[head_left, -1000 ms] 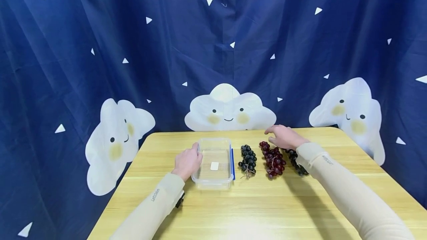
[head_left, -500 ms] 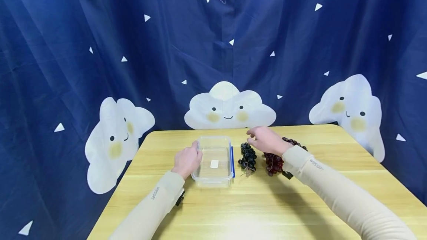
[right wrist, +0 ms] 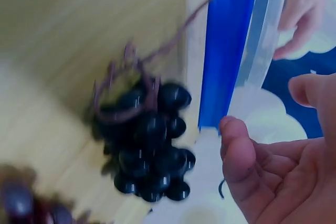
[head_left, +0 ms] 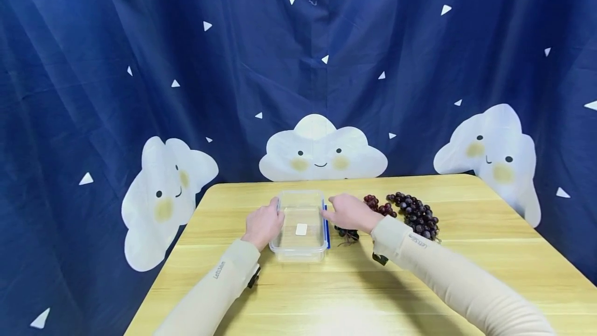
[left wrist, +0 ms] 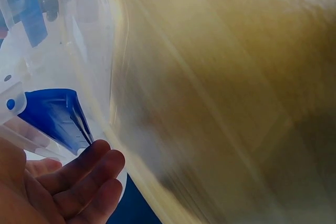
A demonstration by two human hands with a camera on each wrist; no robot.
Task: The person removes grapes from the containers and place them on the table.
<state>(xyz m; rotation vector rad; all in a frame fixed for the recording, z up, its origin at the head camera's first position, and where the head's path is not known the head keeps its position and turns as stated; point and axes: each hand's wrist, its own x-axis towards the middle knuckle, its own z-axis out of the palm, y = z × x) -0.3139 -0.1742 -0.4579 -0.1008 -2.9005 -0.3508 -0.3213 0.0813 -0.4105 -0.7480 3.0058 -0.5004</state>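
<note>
A clear plastic food container [head_left: 301,255] with blue side latches stands on the table, a small white label showing on it. At its left side is my left hand [head_left: 264,225], loosely bent fingers right at the end of the raised blue latch [left wrist: 55,111]. My right hand [head_left: 351,212] is at the container's right side, thumb and fingers apart and nothing between them. Its fingertips [right wrist: 239,145] are close to the right blue latch [right wrist: 226,51], which hangs down. Below that hand lies a bunch of black grapes [right wrist: 152,145], partly covered in the head view.
Right of the black grapes lies a red bunch [head_left: 386,208], partly behind the right sleeve [head_left: 420,250]. A dark purple bunch [head_left: 418,217] is further right. The wooden table [head_left: 298,299] ends at a blue curtain [head_left: 233,66] with white clouds.
My right hand has moved left from over the right-hand grapes, across the red and black bunches, to the container's right side. The left hand has stayed at the container.
</note>
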